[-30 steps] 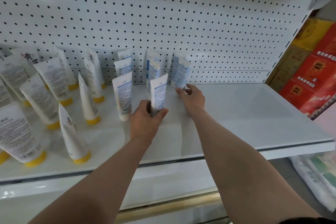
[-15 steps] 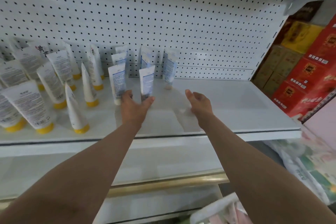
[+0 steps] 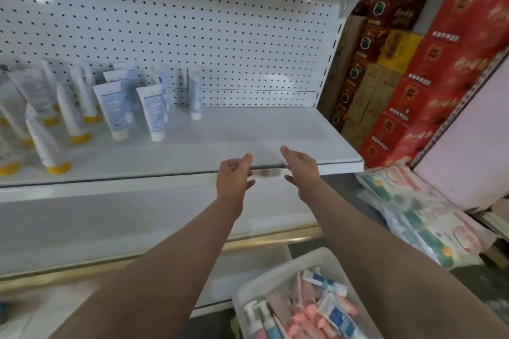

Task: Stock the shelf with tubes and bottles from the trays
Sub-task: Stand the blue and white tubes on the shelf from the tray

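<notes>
Both hands hover empty at frame centre by the shelf (image 3: 303,143) edge: left hand (image 3: 234,176) loosely curled, right hand (image 3: 301,170) relaxed; tubes (image 3: 154,113) stand upper left, tray (image 3: 281,272) lower right

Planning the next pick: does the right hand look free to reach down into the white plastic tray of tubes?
Probably yes. The right hand holds nothing, its fingers relaxed at the white metal shelf's front edge, and the white plastic tray of tubes sits open-topped below it, with nothing over it except the right forearm itself.
</notes>
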